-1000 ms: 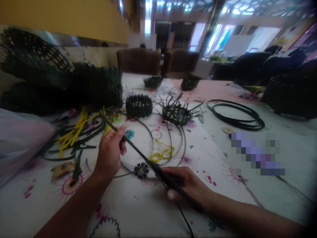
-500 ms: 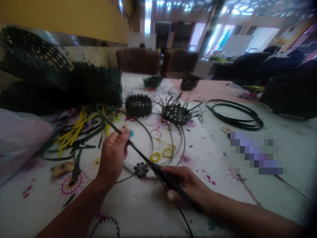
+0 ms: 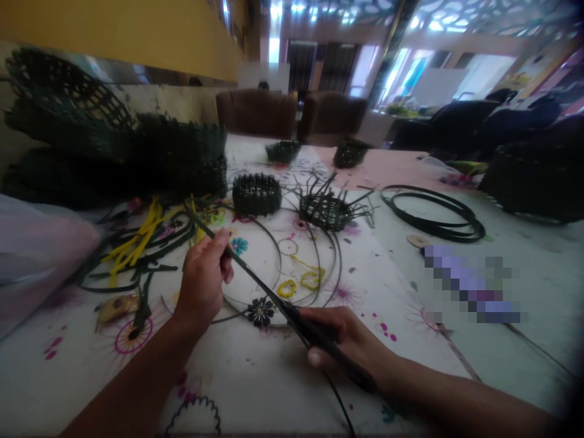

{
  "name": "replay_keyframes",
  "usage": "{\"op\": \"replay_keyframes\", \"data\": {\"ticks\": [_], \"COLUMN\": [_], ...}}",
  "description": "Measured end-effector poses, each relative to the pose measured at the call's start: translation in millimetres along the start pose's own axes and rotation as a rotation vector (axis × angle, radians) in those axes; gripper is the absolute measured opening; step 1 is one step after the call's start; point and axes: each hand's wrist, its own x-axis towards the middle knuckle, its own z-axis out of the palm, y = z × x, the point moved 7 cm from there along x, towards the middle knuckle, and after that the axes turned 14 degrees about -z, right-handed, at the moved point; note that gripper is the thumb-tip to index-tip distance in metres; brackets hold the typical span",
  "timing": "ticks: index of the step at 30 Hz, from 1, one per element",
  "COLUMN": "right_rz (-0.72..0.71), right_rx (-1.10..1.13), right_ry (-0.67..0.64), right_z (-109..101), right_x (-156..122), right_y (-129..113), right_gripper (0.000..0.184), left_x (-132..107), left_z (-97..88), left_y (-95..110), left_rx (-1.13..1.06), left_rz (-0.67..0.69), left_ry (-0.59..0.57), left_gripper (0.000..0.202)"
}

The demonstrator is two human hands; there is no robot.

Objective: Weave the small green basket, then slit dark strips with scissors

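My left hand (image 3: 205, 274) pinches a long dark green flat strip (image 3: 249, 272) between thumb and fingers. The strip slants from the upper left down towards my right hand (image 3: 347, 340). That hand is closed round a dark tool (image 3: 337, 350) that looks like scissors, its tip meeting the strip; the blades are too dark to make out clearly. Below my right hand a thin dark length (image 3: 337, 398) hangs towards the table's near edge. A black flower print (image 3: 261, 311) shows on the tablecloth just under the strip.
A round woven basket (image 3: 257, 194) and an unfinished basket with loose ends (image 3: 326, 210) stand beyond my hands. Larger dark baskets (image 3: 182, 152) pile up at left, near yellow strips (image 3: 137, 240). Coiled strips (image 3: 433, 210) lie at right. Yellow loops (image 3: 287, 288) lie in the middle.
My left hand has slid slightly left and up along with the strip. My right hand and its tool have stayed almost in place.
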Motion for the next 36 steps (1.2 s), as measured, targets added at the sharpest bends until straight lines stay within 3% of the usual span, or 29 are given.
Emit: {"op": "replay_keyframes", "data": {"ticks": [6, 18, 25, 36], "right_rz": [0.045, -0.021, 0.008, 0.030], "right_rx": [0.038, -0.118, -0.047, -0.005], "right_ry": [0.044, 0.025, 0.027, 0.061], "right_z": [1.8, -0.6, 1.4, -0.2], "right_x": [2.1, 0.4, 0.1, 0.5], "right_y": [3.3, -10.1, -1.7, -0.4], "right_gripper": [0.048, 0.032, 0.037, 0.034], "left_x": [-7.8, -6.5, 0.5, -10.8], "left_z": [3.5, 5.4, -1.9, 9.6], "left_y": [-5.6, -8.5, -4.4, -14.6], "left_rx": [0.072, 0.041, -0.042, 0.031], "left_rz": [0.053, 0.004, 0.002, -0.002], "left_ry": [-0.007, -0.034, 0.019, -0.033], "left_gripper": [0.034, 0.032, 0.030, 0.035]}}
